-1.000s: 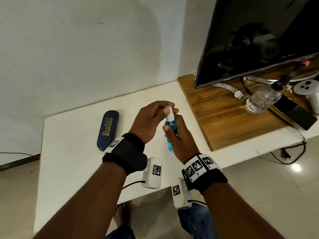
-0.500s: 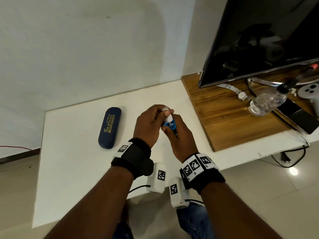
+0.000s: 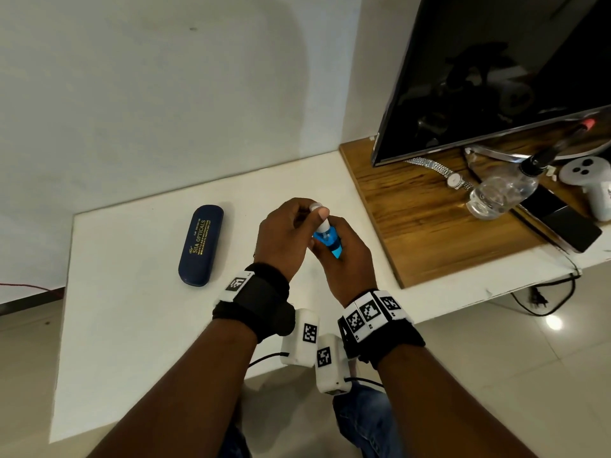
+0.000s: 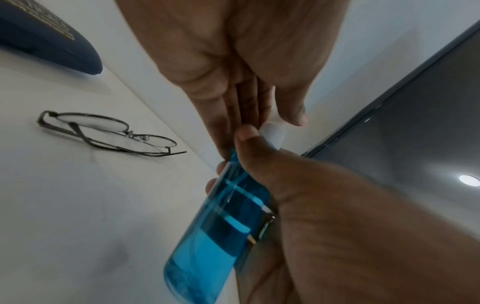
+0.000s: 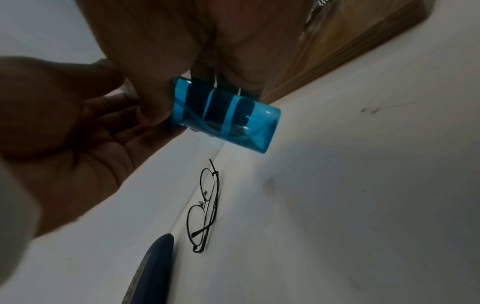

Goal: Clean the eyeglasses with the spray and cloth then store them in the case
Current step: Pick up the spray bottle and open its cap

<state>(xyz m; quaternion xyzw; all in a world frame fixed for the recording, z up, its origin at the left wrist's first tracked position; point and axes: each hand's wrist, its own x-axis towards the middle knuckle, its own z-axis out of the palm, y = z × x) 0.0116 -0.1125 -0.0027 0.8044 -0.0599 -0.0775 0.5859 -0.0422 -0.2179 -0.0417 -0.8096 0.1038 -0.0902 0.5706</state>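
Observation:
My right hand (image 3: 340,256) grips a small blue spray bottle (image 3: 327,241) above the white table (image 3: 132,325); the bottle (image 4: 221,222) shows tilted in the left wrist view. My left hand (image 3: 291,233) pinches the bottle's white cap (image 3: 319,214) between thumb and fingers. Thin metal eyeglasses (image 4: 109,133) lie folded on the table under my hands; they (image 5: 205,205) also show in the right wrist view, hidden from the head view. The dark blue case (image 3: 201,245) lies closed to the left. No cloth shows.
A wooden board (image 3: 446,219) on the right carries a TV (image 3: 496,71), a wristwatch (image 3: 443,173), a clear bottle (image 3: 499,193), a phone (image 3: 562,223) and a white controller (image 3: 591,183). A wall stands behind the table. A cable (image 3: 545,299) hangs off the right edge.
Both hands and the bottle have dropped a little lower towards the table, and the bottle now tilts more. My left fingers stay on the white cap.

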